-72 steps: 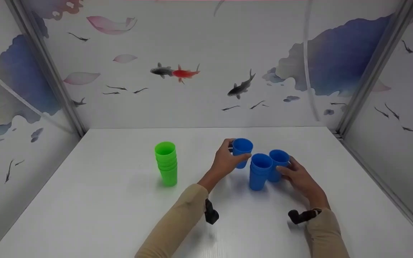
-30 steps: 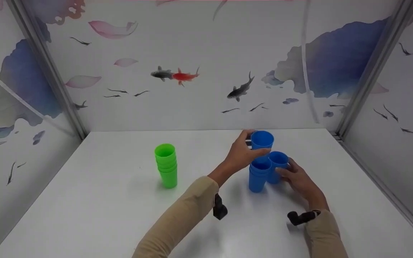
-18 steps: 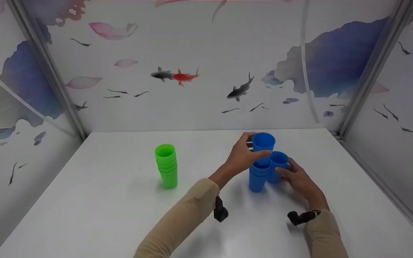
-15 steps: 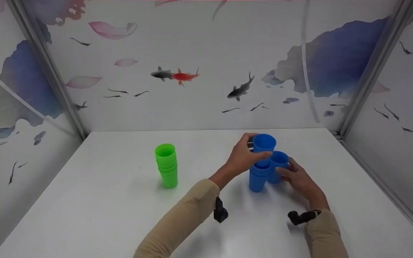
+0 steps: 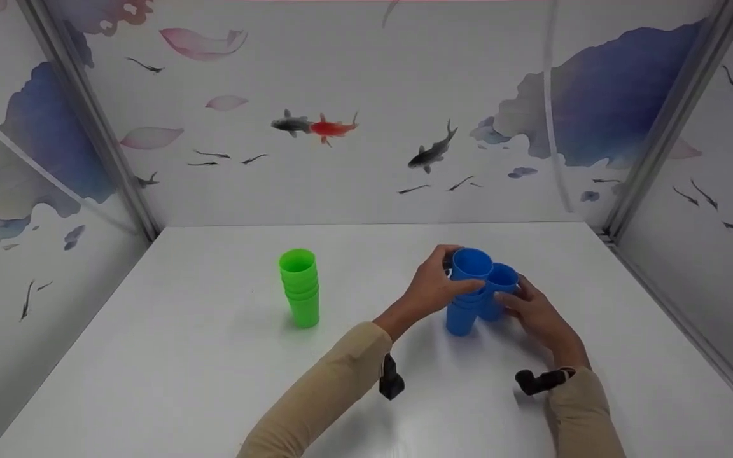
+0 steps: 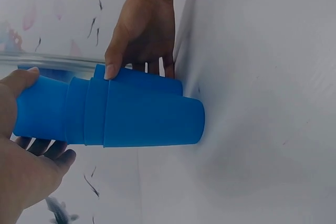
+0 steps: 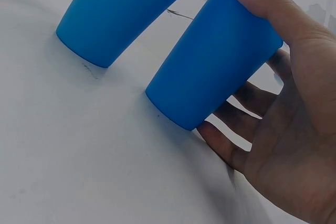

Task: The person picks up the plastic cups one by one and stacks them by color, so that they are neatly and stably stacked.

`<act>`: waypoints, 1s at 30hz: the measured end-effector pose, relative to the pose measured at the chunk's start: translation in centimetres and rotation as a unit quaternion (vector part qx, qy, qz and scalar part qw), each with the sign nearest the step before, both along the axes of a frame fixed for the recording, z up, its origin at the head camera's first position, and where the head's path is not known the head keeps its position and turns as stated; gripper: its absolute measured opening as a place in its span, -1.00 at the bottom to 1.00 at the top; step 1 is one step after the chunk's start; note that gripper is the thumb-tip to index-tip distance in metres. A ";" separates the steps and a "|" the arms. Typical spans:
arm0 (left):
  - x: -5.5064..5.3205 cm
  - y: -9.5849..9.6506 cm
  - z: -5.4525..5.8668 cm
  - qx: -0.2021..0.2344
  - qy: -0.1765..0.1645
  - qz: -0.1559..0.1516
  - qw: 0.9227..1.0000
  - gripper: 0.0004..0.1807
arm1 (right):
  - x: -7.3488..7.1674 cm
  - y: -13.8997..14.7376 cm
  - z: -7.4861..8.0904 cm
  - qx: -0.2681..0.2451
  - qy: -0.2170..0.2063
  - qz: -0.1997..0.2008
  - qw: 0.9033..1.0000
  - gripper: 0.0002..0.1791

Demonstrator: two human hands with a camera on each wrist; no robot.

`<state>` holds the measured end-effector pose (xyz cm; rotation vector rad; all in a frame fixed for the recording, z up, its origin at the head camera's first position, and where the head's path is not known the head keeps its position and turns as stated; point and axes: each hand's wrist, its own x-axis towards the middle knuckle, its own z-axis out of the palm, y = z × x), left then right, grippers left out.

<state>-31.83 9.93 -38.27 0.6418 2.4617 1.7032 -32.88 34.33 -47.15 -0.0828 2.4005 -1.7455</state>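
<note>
In the head view my left hand [image 5: 433,283] grips a blue cup [image 5: 471,264] near its rim. That cup's lower part sits inside a stack of blue cups [image 5: 461,318], which stands upright on the table. In the left wrist view the held cup [image 6: 44,108] lines up with the stack [image 6: 152,116], its bottom hidden within. Just right of the stack, my right hand [image 5: 538,315] holds another blue cup [image 5: 500,280], thumb near the rim and fingers around the far side. The right wrist view has this cup [image 7: 210,56] standing on the table.
A stack of green cups [image 5: 303,296] stands upright on the white table [image 5: 182,369], left of the blue ones. Printed panels with fish and petals [image 5: 341,178] enclose the back and sides. A black wrist camera [image 5: 392,378] hangs below the left sleeve.
My left hand has carried its blue cup rightward over the blue stack, then lowered it in. My right hand keeps its hold on its own cup. The green stack stays put.
</note>
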 end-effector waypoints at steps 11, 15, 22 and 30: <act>0.2 0.1 -1.1 -0.020 -0.017 0.007 1.000 -0.23 | -0.1 0.3 -0.4 0.003 -0.007 -0.005 1.000 0.16; 0.2 0.0 -1.4 -0.021 -0.013 0.006 1.000 -0.22 | -0.1 0.2 -0.3 0.002 -0.010 -0.007 1.000 0.17; 0.2 -0.2 -2.1 -0.016 -0.011 0.006 1.000 -0.23 | -0.1 -0.1 -0.2 -0.012 -0.020 -0.009 1.000 0.20; 0.3 0.1 -3.2 -0.010 -0.030 0.008 0.999 -0.18 | -0.1 0.1 0.0 -0.006 -0.014 -0.008 1.000 0.21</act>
